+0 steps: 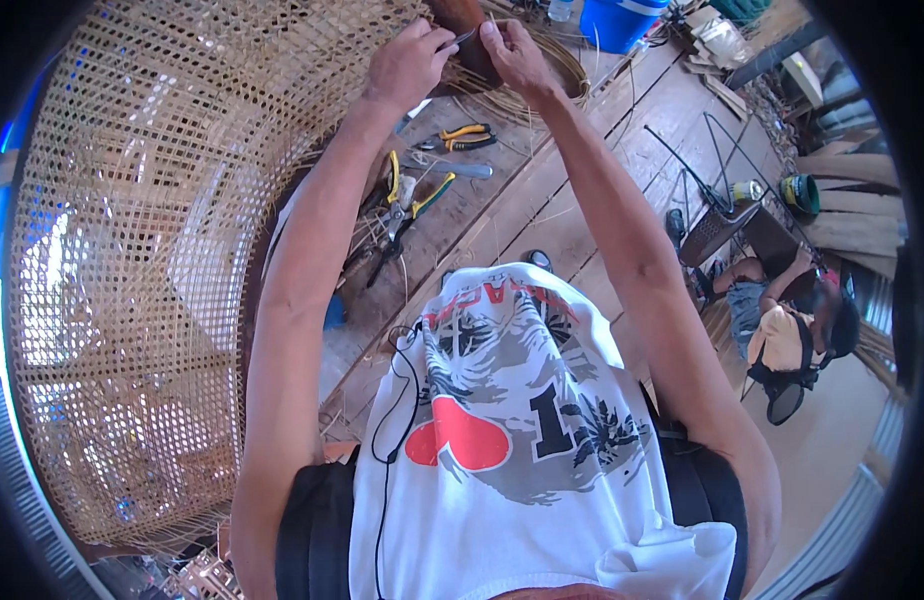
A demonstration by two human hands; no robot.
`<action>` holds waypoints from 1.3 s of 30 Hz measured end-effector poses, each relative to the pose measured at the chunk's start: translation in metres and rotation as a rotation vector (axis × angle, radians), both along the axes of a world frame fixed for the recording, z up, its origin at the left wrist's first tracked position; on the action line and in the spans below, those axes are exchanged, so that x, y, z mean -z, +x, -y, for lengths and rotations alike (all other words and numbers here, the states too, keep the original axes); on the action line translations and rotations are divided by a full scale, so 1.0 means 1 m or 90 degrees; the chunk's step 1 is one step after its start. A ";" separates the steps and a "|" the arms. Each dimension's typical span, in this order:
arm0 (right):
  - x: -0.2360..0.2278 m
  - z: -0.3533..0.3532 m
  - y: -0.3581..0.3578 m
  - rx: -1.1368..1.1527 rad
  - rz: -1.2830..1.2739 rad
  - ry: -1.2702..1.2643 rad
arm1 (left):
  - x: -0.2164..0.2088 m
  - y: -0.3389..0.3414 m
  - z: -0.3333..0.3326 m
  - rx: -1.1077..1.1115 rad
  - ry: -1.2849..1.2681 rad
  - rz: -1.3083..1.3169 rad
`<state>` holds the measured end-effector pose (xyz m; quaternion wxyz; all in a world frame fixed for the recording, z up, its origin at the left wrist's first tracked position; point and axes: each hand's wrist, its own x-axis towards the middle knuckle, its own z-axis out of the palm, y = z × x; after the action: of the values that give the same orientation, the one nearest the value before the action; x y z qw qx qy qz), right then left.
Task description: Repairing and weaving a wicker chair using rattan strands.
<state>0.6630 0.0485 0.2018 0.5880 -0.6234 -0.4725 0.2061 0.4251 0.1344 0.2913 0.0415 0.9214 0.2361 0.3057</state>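
Observation:
At the top of the view my left hand (407, 66) is closed around a slim grey metal tool (457, 40); its exact kind is too small to tell. My right hand (519, 58), just to the right, is pinched, and a thin pale cane strip (493, 17) shows above the thumb. Between and behind both hands stands a brown wooden piece (460, 14) of the frame. A large woven cane panel (167, 150) with open holes fills the left side, its edge beside my left hand. Under my right hand lies a coil of cane (572, 80).
Yellow-and-black pliers (467, 137), a flat metal tool (462, 169) and yellow-green-handled cutters (402, 215) lie on the wooden planks (512, 205) below my hands. A blue bucket (619, 24) stands at the top. Another person (782, 335) sits at the right, near cans (799, 193).

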 end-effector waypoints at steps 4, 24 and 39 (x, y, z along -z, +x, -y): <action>-0.007 0.013 0.016 0.047 0.078 -0.028 | 0.005 0.016 0.014 0.052 -0.072 0.052; -0.019 -0.006 0.007 0.003 0.010 -0.007 | 0.044 0.012 -0.003 -0.117 0.100 0.143; -0.020 -0.017 0.027 -0.013 -0.051 -0.025 | -0.011 0.028 0.025 -0.062 -0.036 0.160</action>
<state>0.6897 0.0656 0.2218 0.5917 -0.6211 -0.4512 0.2461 0.4535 0.1096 0.3019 0.0815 0.8616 0.2821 0.4140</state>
